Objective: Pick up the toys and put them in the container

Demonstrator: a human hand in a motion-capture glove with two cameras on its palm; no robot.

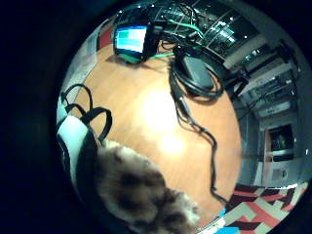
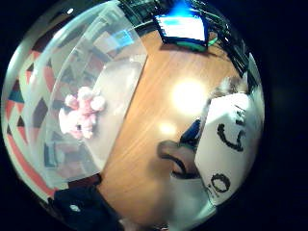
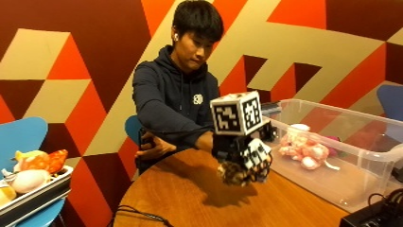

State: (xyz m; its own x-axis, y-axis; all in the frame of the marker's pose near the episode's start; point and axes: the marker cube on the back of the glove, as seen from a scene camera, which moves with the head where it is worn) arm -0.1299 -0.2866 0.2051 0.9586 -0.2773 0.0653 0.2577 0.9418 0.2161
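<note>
A: Item one, the largest piece?
B: The round wooden bench [image 3: 189, 198] is carrying everything; the wall behind is showing orange, maroon and tan shapes.
A: Next in size?
B: A clear plastic container [image 3: 368, 163] is sitting on the bench at the person's right, holding a pink plush toy [image 3: 305, 149].
A: And the hand?
B: The gloved right hand [image 3: 242, 158] is hovering above the bench, just beside the container, with its fingers curled round a spotted brown furry toy [image 3: 233, 174]; the fur is filling the edge of the little-finger palm view.
A: Smaller entries?
B: A tray [image 3: 31, 196] of plush toys is resting on a blue chair. A black cable [image 1: 195, 117] is trailing across the bench, and a lit screen [image 2: 183, 26] is standing at its far edge.
</note>
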